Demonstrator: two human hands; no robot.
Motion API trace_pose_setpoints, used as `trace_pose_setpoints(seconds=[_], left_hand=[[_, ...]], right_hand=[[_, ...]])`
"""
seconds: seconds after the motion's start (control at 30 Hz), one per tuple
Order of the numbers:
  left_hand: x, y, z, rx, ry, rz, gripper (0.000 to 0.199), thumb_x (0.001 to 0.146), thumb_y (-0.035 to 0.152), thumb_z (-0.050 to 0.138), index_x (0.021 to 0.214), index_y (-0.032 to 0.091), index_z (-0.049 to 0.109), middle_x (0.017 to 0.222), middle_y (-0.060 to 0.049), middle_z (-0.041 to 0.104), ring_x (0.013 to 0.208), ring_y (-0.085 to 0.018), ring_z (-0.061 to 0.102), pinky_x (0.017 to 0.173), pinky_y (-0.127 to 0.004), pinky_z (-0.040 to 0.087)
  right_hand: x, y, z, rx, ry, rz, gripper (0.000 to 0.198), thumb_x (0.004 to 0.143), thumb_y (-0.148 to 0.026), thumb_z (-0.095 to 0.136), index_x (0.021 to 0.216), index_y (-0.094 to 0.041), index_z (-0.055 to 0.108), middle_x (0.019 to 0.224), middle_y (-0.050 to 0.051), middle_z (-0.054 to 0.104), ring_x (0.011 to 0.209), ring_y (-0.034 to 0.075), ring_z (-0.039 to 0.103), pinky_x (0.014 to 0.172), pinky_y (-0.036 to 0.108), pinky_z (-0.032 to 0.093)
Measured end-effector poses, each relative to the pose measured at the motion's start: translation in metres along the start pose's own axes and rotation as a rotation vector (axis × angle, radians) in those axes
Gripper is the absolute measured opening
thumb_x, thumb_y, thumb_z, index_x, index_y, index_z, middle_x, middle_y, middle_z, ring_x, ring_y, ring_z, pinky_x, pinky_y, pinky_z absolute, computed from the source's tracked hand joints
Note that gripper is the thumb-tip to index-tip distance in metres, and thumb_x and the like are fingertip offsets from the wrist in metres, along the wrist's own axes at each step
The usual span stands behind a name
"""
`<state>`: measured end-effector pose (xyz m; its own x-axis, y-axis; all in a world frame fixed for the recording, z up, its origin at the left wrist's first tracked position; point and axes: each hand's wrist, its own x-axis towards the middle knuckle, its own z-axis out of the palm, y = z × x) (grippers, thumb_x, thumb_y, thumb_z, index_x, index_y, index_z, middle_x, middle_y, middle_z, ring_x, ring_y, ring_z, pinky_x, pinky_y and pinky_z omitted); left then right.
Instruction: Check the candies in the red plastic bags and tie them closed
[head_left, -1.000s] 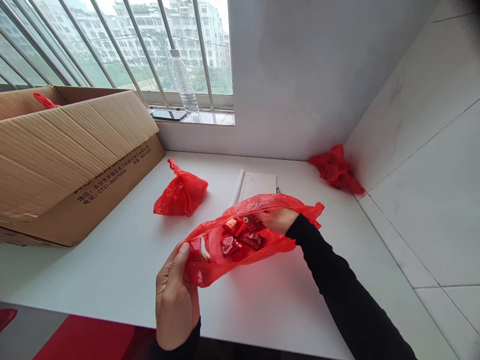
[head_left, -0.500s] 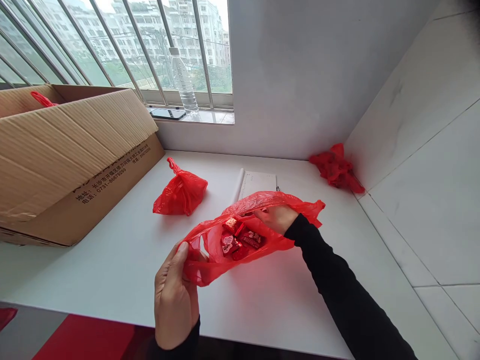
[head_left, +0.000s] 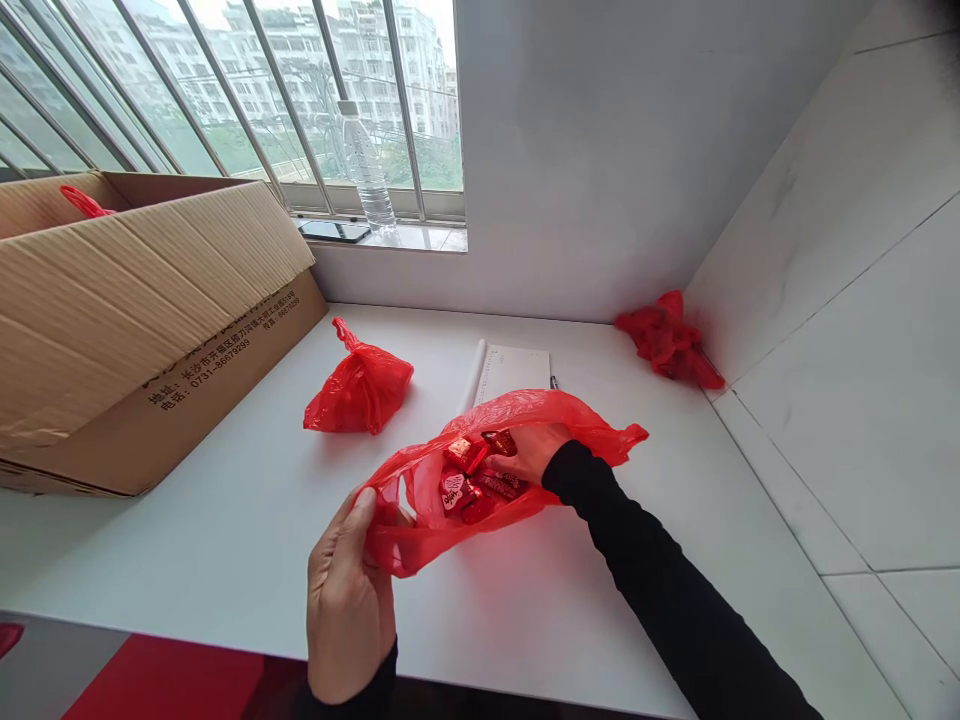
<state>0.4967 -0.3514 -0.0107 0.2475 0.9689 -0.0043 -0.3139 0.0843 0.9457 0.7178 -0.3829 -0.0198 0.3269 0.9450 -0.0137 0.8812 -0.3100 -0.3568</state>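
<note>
My left hand (head_left: 346, 590) is closed on the left edge of a thin red plastic bag (head_left: 435, 548), thumb on top, pulling its mouth wide. Several shiny red wrapped candies (head_left: 457, 493) lie in a heap inside the bag, some with printed labels. My right hand (head_left: 534, 450) reaches into the bag from the right, at the candies' right side. Its thumb stretches over the heap, apart from the other fingers, which are partly hidden. A wrapped candy (head_left: 498, 442) lies beside the fingers; whether they grip it is unclear.
A knotted red bag (head_left: 360, 388) sits left of the open one. Behind lie a notebook (head_left: 517, 368) and pen (head_left: 554, 382). A large cardboard box (head_left: 150, 330) stands at left, crumpled red bags (head_left: 667, 340) at the far right. The sill holds a bottle (head_left: 367, 175) and phone (head_left: 334, 232).
My right hand has moved left and slightly down, deeper over the candies. My left hand keeps its hold on the bag's edge. A wrapped candy beside the right fingers shows more clearly.
</note>
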Motion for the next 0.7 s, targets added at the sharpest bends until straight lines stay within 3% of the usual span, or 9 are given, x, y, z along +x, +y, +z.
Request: trace_pose_setpoints(seconds=[0.13,0.27,0.43,0.53,0.7], left_hand=[[-0.001,0.0,-0.001,-0.001,-0.002,0.011,0.034,0.082,0.045,0.07,0.063,0.017,0.063,0.063,-0.001,0.059,0.07,-0.015,0.058,0.051,-0.02,0.04],[0.0,0.001,-0.001,-0.011,-0.002,0.013,0.036,0.08,0.046,0.072,0.062,0.017,0.061,0.062,0.0,0.058,0.069,-0.014,0.058,0.05,-0.02,0.039],[0.0,0.002,-0.003,-0.02,-0.01,0.011,0.037,0.081,0.046,0.072,0.061,0.018,0.059,0.062,0.0,0.056,0.067,-0.013,0.057,0.049,-0.02,0.039],[0.0,0.002,-0.004,-0.014,-0.006,0.003,0.036,0.082,0.046,0.071,0.062,0.018,0.059,0.06,0.001,0.053,0.066,-0.013,0.057,0.049,-0.02,0.038],[0.001,0.001,-0.004,-0.008,0.009,-0.009,0.036,0.08,0.046,0.072,0.062,0.017,0.059,0.072,-0.001,0.063,0.069,-0.013,0.057,0.05,-0.021,0.04]], right_hand=[[0.004,0.005,0.008,-0.001,-0.008,0.014,0.012,0.086,-0.024,0.06,0.092,-0.017,0.067,0.091,0.009,0.07,0.084,0.023,0.062,0.073,0.029,0.041],[0.006,0.007,0.006,0.023,-0.021,0.004,0.017,0.09,-0.025,0.052,0.083,-0.018,0.065,0.08,0.006,0.067,0.075,0.02,0.059,0.069,0.029,0.039],[0.003,0.002,0.005,0.073,-0.027,-0.03,0.013,0.086,-0.025,0.06,0.095,-0.019,0.067,0.091,0.006,0.07,0.083,0.021,0.06,0.073,0.029,0.041],[0.002,-0.003,0.009,0.095,-0.021,-0.034,0.021,0.08,-0.024,0.068,0.101,-0.019,0.067,0.1,0.007,0.07,0.091,0.024,0.061,0.079,0.031,0.042],[0.003,-0.005,0.007,0.161,-0.005,-0.018,0.014,0.089,-0.023,0.054,0.092,-0.018,0.067,0.093,0.008,0.07,0.089,0.024,0.062,0.082,0.034,0.043]])
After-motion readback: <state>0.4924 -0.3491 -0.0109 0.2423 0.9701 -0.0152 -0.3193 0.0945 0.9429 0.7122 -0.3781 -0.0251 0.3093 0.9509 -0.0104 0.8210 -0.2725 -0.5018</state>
